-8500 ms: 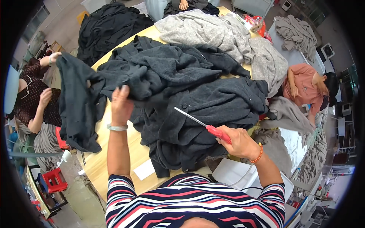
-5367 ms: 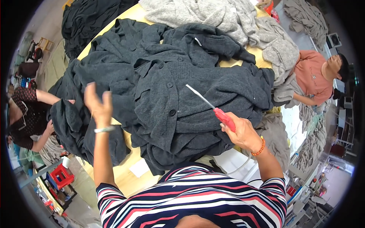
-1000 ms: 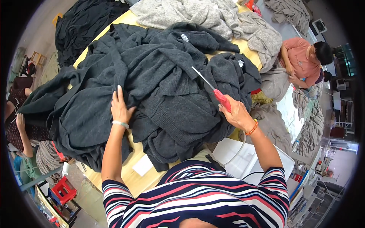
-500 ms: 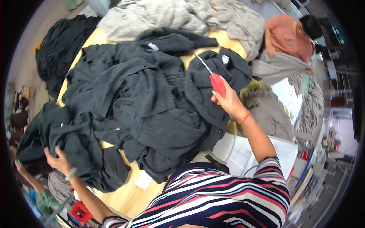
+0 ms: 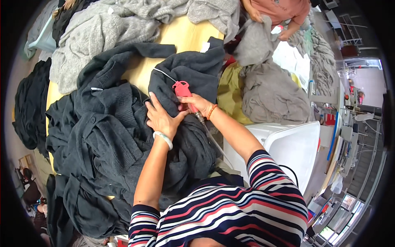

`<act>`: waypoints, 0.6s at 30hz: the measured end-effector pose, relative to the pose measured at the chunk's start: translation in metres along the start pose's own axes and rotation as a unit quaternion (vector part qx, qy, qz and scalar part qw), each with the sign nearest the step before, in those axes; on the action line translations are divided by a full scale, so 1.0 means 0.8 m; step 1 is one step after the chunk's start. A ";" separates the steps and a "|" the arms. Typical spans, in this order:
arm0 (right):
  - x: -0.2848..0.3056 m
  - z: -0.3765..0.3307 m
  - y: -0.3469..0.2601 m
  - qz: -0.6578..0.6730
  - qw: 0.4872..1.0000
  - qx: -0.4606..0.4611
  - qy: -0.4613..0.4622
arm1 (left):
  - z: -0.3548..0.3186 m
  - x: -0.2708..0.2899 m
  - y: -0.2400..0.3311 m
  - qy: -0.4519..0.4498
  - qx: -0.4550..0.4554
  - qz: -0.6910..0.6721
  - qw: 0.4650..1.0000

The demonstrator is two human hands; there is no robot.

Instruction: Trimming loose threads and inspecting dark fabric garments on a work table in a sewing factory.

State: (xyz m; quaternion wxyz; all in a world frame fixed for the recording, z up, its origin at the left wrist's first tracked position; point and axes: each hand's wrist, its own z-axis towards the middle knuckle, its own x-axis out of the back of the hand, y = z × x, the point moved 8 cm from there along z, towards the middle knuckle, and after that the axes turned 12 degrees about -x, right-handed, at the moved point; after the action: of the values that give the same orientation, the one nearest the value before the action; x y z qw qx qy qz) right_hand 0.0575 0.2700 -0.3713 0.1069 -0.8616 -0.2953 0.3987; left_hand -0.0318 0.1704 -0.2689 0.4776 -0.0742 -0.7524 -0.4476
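A red air blow gun (image 5: pixel 181 89) with a thin bent metal nozzle is gripped in my right hand (image 5: pixel 199 103). Its nozzle points away to the upper left, over a dark charcoal knit sweater (image 5: pixel 201 68). From its lower end a pale hose (image 5: pixel 217 145) runs down toward my body. My left hand (image 5: pixel 161 121) lies just left of the gun, fingers spread on the dark knit, holding nothing that I can see. A heap of the same charcoal knitwear (image 5: pixel 109 136) covers the table to the left and in front of me.
Light grey knits (image 5: pixel 107 31) lie along the table's far side. Brown-grey fabric (image 5: pixel 273 92) is piled at the right, beside a yellow cloth (image 5: pixel 231 88). A white bin (image 5: pixel 294 144) stands by my right elbow. Across from me, a person in a pink shirt (image 5: pixel 284 10) handles grey fabric.
My left hand has come from the far left garments to beside my right hand. The blow gun has moved left and nearer to me, and the view has shifted right.
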 end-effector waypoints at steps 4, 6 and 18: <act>-0.015 -0.016 -0.020 -0.092 0.995 -0.028 0.004 | 0.014 0.006 -0.061 0.082 -0.009 -0.158 0.984; -0.037 -0.047 -0.050 -0.098 0.995 0.009 0.002 | 0.008 0.028 -0.066 0.141 -0.009 -0.413 0.900; -0.073 -0.224 -0.154 -0.345 0.878 0.188 0.274 | -0.200 0.459 -0.154 0.315 -0.194 -0.503 0.781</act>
State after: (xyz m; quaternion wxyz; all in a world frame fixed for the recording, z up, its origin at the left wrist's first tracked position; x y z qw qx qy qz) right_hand 0.1100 0.3436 -0.1649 0.4739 -0.7438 -0.4524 0.1325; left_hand -0.1895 -0.1375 -0.0319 0.3705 0.3684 -0.3879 -0.7593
